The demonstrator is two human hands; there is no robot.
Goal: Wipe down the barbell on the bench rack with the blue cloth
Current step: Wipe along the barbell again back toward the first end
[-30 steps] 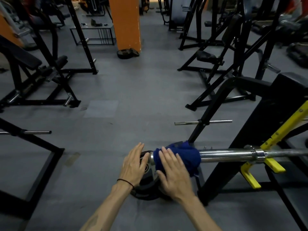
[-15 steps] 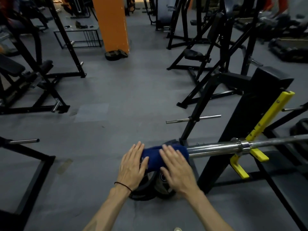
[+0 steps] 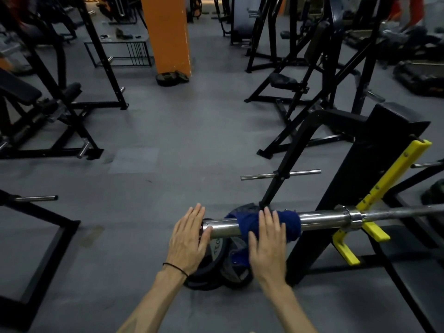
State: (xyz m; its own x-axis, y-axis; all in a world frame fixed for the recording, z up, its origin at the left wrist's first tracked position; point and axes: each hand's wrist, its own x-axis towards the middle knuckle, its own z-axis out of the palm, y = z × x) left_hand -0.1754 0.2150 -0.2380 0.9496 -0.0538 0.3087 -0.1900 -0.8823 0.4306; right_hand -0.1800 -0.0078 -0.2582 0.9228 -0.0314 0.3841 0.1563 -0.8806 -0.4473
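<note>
A chrome barbell (image 3: 322, 220) lies across the yellow hooks (image 3: 374, 230) of a black bench rack (image 3: 355, 174), its sleeve end pointing left. The blue cloth (image 3: 289, 224) is wrapped over the sleeve. My right hand (image 3: 266, 241) lies flat on the cloth with straight fingers, pressing it against the bar. My left hand (image 3: 188, 239) rests open against the bare end of the sleeve, thumb touching the chrome.
Black weight plates (image 3: 216, 267) lean on the floor under the sleeve end. A plate-storage peg (image 3: 281, 174) sticks out behind the bar. Black machines stand left and right, and an orange pillar (image 3: 168, 32) rises at the back across grey floor.
The cloth and my right hand have slid right along the sleeve, uncovering its chrome end. My left hand now rests on that bare end.
</note>
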